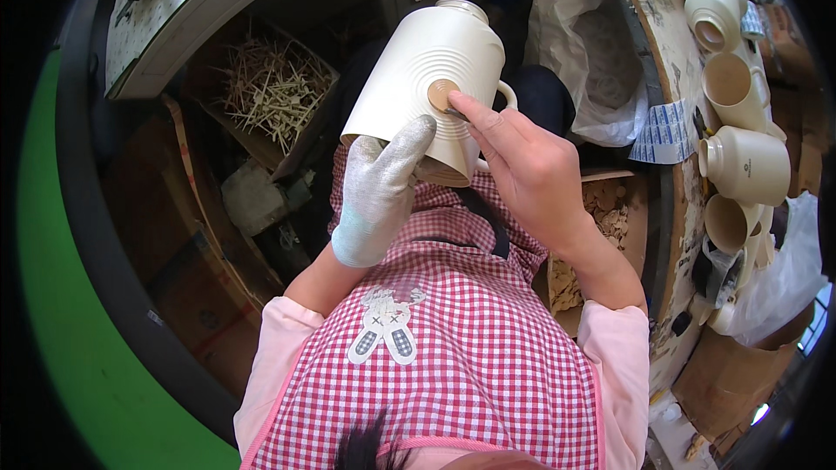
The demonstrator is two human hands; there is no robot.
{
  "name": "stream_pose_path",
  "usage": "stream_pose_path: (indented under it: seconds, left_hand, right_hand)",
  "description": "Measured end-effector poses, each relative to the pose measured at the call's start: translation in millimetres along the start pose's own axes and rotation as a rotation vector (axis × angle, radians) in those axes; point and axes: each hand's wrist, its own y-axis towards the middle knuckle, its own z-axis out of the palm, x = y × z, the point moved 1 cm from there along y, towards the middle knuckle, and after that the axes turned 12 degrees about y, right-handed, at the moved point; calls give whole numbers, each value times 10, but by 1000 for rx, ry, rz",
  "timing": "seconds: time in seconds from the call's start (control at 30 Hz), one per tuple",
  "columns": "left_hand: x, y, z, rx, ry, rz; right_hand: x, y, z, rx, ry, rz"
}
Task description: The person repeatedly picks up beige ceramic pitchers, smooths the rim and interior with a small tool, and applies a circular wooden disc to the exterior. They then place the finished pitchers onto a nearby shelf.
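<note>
A cream plastic jug body with a side handle and concentric rings lies tilted across my lap, its neck pointing away from me. My left hand, in a pale grey glove, grips it by the near end. My bare right hand is at a round tan disc in the middle of the rings, index fingertip on the disc's edge and fingers closed on a small dark, thin item that is mostly hidden.
At right, a worn bench bears several cream jug parts and a blue-printed sheet. Boxes hold thin sticks at left and tan scraps below the bench. A plastic bag sits behind my right hand.
</note>
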Motion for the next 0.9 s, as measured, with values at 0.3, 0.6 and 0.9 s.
stream_pose_path:
  seconds: [0.3, 0.6, 0.9]
  left_hand:
    - [25, -94, -54, 4, 57, 14]
    - [125, -135, 46, -70, 355, 46]
    - [189, 78, 43, -156, 635, 290]
  right_hand:
    - [107, -76, 14, 20, -10, 11]
    - [182, -108, 17, 59, -248, -26]
    - [107, 23, 311, 56, -577, -82]
